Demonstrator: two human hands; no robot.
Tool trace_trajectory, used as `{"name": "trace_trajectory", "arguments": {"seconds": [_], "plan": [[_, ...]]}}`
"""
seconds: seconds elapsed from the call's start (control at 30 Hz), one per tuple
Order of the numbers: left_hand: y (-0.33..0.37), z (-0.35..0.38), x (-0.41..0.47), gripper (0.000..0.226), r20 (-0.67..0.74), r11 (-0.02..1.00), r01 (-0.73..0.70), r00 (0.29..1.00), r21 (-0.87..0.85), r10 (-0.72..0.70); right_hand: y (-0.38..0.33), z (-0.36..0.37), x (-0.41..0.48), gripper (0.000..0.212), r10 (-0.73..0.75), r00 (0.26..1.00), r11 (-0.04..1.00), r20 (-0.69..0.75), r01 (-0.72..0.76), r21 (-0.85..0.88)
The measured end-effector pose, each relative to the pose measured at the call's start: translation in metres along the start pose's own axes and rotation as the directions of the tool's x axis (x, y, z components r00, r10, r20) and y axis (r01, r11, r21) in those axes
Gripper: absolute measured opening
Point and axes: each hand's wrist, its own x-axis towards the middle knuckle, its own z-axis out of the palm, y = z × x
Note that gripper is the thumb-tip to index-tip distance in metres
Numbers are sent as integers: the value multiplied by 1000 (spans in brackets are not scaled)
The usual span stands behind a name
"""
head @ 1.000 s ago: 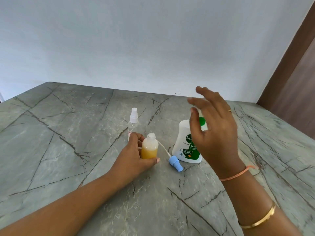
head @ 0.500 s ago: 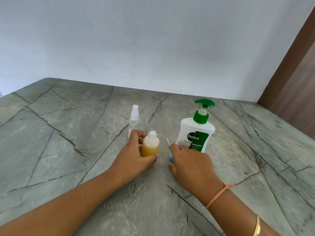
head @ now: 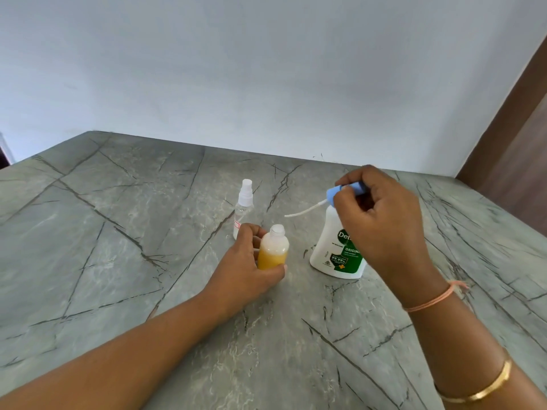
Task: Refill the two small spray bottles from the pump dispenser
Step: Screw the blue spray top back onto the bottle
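Our right hand (head: pixel 381 220) has lifted the blue spray cap (head: pixel 334 194) off the desk (head: pixel 118 261), pinched in its fingers, while our left hand (head: pixel 245 273) grips the filled open bottle (head: pixel 273 250), ready for recapping.

Countertop (head: pixel 124 261): grey-green stone pattern, dark crack-like veins, pale mottling. Landmark: pump dispenser (head: pixel 331 255), white body, green label with white lettering. Left of it, open spray bottle (head: pixel 273 248): translucent, amber-yellow liquid below, cloudy white above. Beyond that, 2nd spray bottle (head: pixel 243 211): clear, white nozzle, red-outlined label. Above the dispenser, spray cap (head: pixel 334 193): light blue, white dip tube (head: pixel 305 211). Wall (head: pixel 266 69) behind: pale blue-white. Wrist thread (head: pixel 429 300): orange-pink. Bangle (head: pixel 485 389): gold.
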Motion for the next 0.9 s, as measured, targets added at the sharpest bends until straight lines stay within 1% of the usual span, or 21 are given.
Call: {"name": "trace_trajectory", "arguments": {"seconds": [0.13, 0.27, 0.4, 0.53, 0.6, 0.67, 0.73, 0.83, 0.9], "plan": [[-1, 0, 1, 50, 2, 1000, 12, 1000, 8, -12, -6, 1, 2, 19, -21, 998, 1000, 55, 21, -1], [0, 0, 1, 50, 0, 1000, 19, 1000, 22, -19, -8, 8, 1, 20, -73, 991, 996, 115, 78, -46], [-1, 1, 1, 51, -1, 999, 23, 1000, 35, -23, -18, 16, 8, 16, -128, 973, 989, 193, 141, -53], [0, 1, 1, 51, 1, 999, 27, 1000, 41, -27, -24, 27, 23, 13, -157, 935, 975, 317, 199, -104], [-1, 1, 1, 51, 1, 999, 27, 1000, 36, -27, -21, 29, 29, 15, -124, 916, 964, 380, 203, -174], [-1, 1, 1, 51, 5, 998, 32, 999, 49, -33, -17, 26, 33, 17, -87, 891, 959, 445, 196, -206], [-2, 2, 1, 50, 2, 998, 35, 999, 57, -36, -15, 22, 33, 16, -74, 857, 968, 509, 185, -172], [-2, 3, 1, 50, -7, 998, 38, 999, 54, -37, -12, 24, 29, 13, -102, 810, 980, 578, 183, -83], [-3, 3, 1, 49, -14, 998, 35, 999, 51, -34, -9, 28, 28, 11, -114, 787, 976, 607, 201, -78]]}}
